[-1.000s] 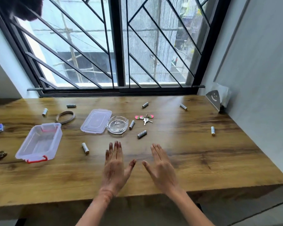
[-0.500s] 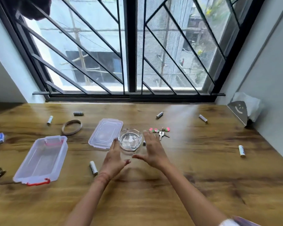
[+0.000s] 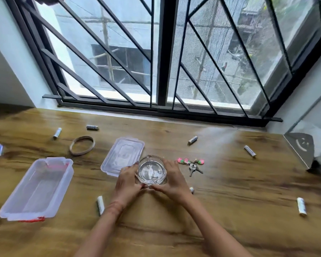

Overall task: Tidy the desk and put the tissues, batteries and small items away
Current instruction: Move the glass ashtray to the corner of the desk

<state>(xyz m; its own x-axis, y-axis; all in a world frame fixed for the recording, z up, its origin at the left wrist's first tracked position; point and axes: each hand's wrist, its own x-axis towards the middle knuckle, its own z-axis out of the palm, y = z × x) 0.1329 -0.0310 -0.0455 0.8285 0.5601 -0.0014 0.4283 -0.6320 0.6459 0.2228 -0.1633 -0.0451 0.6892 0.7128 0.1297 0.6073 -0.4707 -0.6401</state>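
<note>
Two hands, left hand (image 3: 127, 180) and right hand (image 3: 171, 179), cup a round clear glass ashtray (image 3: 152, 172) on the woodgrain desk (image 3: 230, 210); one battery (image 3: 191, 190) is half hidden.

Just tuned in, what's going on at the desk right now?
A person grips the glass ashtray between both hands, left hand on its left side, right hand on its right. The clear plastic box sits open at the left, nothing in it, its lid flat beside the ashtray. Batteries lie scattered across the wooden desk, and keys lie just right of the ashtray.
</note>
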